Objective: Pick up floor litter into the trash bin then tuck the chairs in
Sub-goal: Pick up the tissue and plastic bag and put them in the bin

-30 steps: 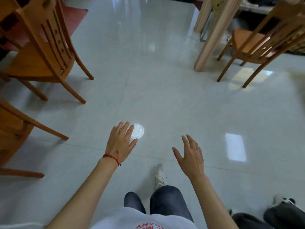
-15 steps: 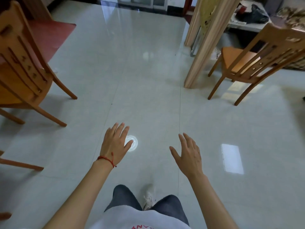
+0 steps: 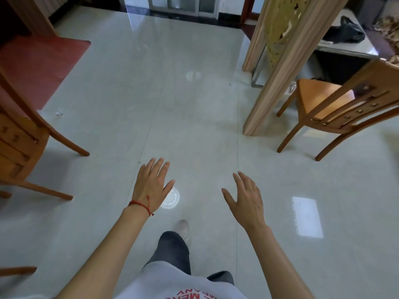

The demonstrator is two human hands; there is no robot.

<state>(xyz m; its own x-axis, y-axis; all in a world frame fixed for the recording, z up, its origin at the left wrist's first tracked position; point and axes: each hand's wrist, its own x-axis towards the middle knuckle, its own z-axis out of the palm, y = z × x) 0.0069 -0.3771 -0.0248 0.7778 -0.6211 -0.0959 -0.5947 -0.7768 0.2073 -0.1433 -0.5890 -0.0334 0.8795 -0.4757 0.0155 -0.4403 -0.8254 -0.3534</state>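
A round clear plastic lid (image 3: 172, 199) lies flat on the pale tiled floor, partly hidden behind my left hand (image 3: 151, 186). That hand hovers above it with fingers spread and holds nothing. My right hand (image 3: 246, 199) is held out to the right of the lid, fingers straight, also empty. A small crumpled scrap of litter (image 3: 58, 113) lies further off at the left, near a wooden chair (image 3: 19, 134). A second wooden chair (image 3: 336, 113) stands at the right. No trash bin is in view.
A carved wooden post (image 3: 276, 67) rises at the right, beside the right chair. A red mat (image 3: 36, 63) covers the floor at the far left. A low table with a black bag (image 3: 343, 32) stands behind the post. My leg and shoe (image 3: 183, 229) are below the lid.
The view has tilted up and moved forward, so the chairs slid outward and the lid now sits lower, nearer my foot. Both hands stay spread and empty.
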